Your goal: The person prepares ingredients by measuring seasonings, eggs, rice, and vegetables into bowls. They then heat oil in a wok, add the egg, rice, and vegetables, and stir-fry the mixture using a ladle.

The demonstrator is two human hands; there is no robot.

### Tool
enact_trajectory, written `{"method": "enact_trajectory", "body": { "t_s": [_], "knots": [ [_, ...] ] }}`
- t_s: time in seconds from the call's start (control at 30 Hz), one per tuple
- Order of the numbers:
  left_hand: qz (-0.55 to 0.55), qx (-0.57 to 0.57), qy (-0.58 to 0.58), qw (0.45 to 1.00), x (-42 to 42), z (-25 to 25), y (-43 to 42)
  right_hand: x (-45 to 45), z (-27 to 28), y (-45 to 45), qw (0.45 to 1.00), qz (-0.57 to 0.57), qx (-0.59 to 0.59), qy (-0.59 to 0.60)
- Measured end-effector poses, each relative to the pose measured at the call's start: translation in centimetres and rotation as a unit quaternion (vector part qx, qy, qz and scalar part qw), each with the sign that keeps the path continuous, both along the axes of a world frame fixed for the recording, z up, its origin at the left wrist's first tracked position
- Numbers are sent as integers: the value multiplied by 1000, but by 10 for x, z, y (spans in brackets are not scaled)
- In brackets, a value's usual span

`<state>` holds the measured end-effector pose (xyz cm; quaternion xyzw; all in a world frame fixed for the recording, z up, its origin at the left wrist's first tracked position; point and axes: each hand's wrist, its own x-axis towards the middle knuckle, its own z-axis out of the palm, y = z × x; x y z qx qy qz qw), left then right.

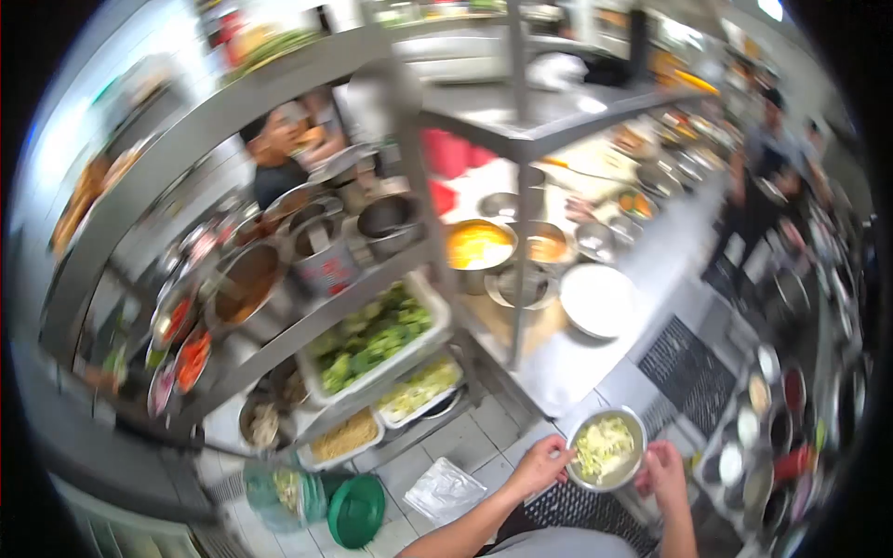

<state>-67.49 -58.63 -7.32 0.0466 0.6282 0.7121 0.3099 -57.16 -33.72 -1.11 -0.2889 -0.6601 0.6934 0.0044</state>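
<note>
Your left hand [541, 465] is clamped on the left rim of a round, silver-coloured metal bowl [595, 483], while your right hand [663, 472] has its fingers curled at the right edge; whether they grip it, I cannot tell. You have the bowl in front of your body, with pale yellow-green chopped pieces [605, 447] inside. To your left are a crumpled whitish plastic sheet [445, 491] and, farther over, a round green plastic tub [356, 511].
</note>
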Motion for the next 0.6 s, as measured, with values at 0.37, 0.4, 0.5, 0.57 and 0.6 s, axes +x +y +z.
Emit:
{"method": "enact_trajectory", "body": {
  "t_s": [0.37, 0.4, 0.5, 0.57, 0.6],
  "knots": [
    [-191, 0, -12, 981, 53, 40, 154, 324, -16, 74, 884, -462, -77, -10],
    [-207, -1, -11, 978, 67, 44, 172, 365, -22, 69, 831, -551, -72, 18],
    [-281, 11, -12, 959, 115, 68, 228, 485, -23, 47, 652, -755, -17, 63],
    [-323, 9, -26, 946, 155, 70, 265, 548, -30, 48, 560, -823, 90, 34],
    [-342, 11, -39, 939, 178, 68, 288, 575, -36, 56, 530, -832, 162, 13]
  ]
}}
